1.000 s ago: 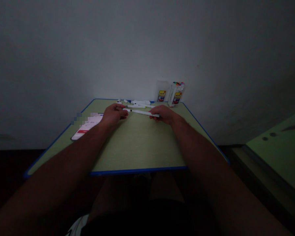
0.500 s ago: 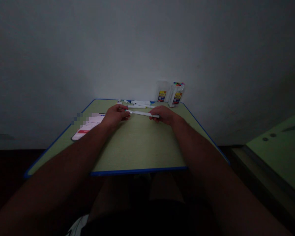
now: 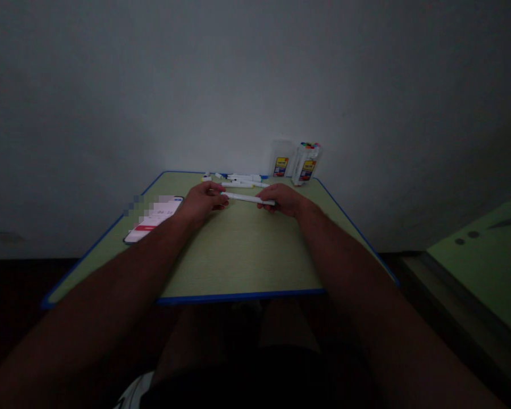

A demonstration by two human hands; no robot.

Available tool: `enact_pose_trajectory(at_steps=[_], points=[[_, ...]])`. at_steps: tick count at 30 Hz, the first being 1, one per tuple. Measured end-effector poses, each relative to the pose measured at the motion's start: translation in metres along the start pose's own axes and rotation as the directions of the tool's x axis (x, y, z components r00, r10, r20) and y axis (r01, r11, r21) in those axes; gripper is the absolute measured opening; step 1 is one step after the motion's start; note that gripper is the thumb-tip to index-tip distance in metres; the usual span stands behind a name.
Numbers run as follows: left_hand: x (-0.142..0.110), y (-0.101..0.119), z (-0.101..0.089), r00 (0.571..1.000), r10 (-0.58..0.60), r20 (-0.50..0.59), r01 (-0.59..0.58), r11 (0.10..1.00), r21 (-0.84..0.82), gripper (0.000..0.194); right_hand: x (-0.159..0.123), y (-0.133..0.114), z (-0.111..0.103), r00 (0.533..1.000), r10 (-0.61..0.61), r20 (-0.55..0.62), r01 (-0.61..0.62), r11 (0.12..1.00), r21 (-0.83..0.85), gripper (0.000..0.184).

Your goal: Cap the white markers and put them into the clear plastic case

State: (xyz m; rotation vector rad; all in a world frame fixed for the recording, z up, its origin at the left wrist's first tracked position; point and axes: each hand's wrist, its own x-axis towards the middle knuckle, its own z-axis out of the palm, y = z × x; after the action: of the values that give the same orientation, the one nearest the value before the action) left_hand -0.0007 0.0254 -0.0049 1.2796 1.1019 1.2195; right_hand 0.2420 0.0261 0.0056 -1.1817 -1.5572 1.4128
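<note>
While I look down on the scene through the head camera, I see a white marker [image 3: 246, 198] stretched between both hands, over the far half of the table [image 3: 241, 250]. It lies nearly level across my view, its right end slightly nearer than its left. I have the fingers of the left hand [image 3: 202, 201] clamped on the marker's left end, thumb on the near side. The fingers of the right hand [image 3: 282, 199] are closed around its other end, and a short tip pokes out below them. I cannot tell whether the marker touches the tabletop.

Just beyond it I make out several loose markers [image 3: 243, 178], white-bodied and lying flat, some of them overlapping. Left of those sit small white pieces [image 3: 206, 178], too small for me to identify. At the far right stand two clear cases: an empty-looking case [image 3: 280, 160] with a yellow label, and, just right of it, a filled case [image 3: 305, 165] showing many-coloured ends at its top. Over on the left a phone [image 3: 153, 220] lies with its screen lit, near the left forearm. Past the table's blue far edge I see a plain wall [image 3: 221, 85].
</note>
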Motion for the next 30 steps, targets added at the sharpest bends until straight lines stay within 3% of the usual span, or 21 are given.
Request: enact_pose_trajectory(at_steps=[9, 13, 21, 30], points=[[0.002, -0.003, -0.002, 1.0, 0.016, 0.013, -0.017, 0.999, 0.037, 0.02, 0.002, 0.001, -0.001, 1.0, 0.005, 0.027, -0.006, 0.999, 0.036, 0.016], [0.003, -0.005, -0.002, 0.999, 0.036, -0.007, -0.035, 0.994, 0.099, 0.017, 0.0, 0.0, 0.0, 0.999, -0.009, 0.033, 0.008, 0.999, 0.053, 0.01], [0.005, -0.007, -0.001, 0.998, 0.019, -0.059, -0.007, 0.981, 0.194, 0.012, -0.006, -0.007, 0.006, 0.979, -0.085, 0.187, 0.065, 0.992, 0.112, 0.015], [0.008, -0.011, -0.003, 0.999, 0.022, -0.048, -0.011, 0.976, 0.217, 0.013, -0.006, -0.007, 0.005, 0.969, -0.102, 0.223, 0.076, 0.989, 0.124, 0.019]])
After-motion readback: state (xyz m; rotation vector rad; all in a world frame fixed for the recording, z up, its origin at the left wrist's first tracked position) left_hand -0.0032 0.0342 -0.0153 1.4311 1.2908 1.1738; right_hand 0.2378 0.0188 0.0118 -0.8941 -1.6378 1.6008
